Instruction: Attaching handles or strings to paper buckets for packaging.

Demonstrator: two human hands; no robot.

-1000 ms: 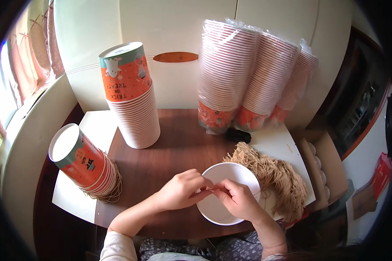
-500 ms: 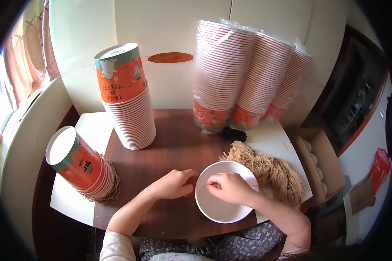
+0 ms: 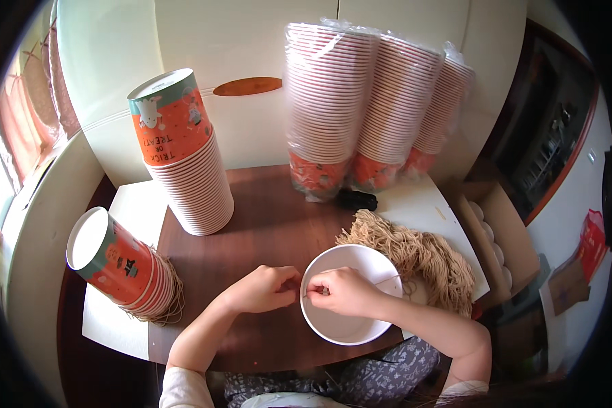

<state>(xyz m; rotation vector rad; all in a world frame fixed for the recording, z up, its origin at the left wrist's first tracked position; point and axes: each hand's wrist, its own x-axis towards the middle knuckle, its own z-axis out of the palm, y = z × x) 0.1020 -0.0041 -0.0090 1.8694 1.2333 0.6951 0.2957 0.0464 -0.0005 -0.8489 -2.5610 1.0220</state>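
A white paper bucket [image 3: 350,330] stands at the near right of the table, its opening facing up toward me. My right hand [image 3: 343,291] reaches inside it, thumb and fingers pinched near the left wall on what looks like a thin tan cord [image 3: 386,279]. That cord shows again past my wrist, at the bucket's right rim. Just outside the left rim is my left hand [image 3: 264,289], its fingers curled closed; what they hold, if anything, is hidden. A thick bundle of tan cords [image 3: 421,255] lies right beside the bucket.
An upside-down stack of orange paper buckets [image 3: 187,160] stands at the back left. A shorter stack [image 3: 122,265] with cords round its base leans nearer. Plastic-wrapped bucket stacks [image 3: 330,102] stand behind, beside a black object [image 3: 357,200]. An open cardboard box [image 3: 517,224] sits right of the table.
My right hand has moved left inside the bucket, closer to its left wall and my left hand. The whole view has shifted slightly.
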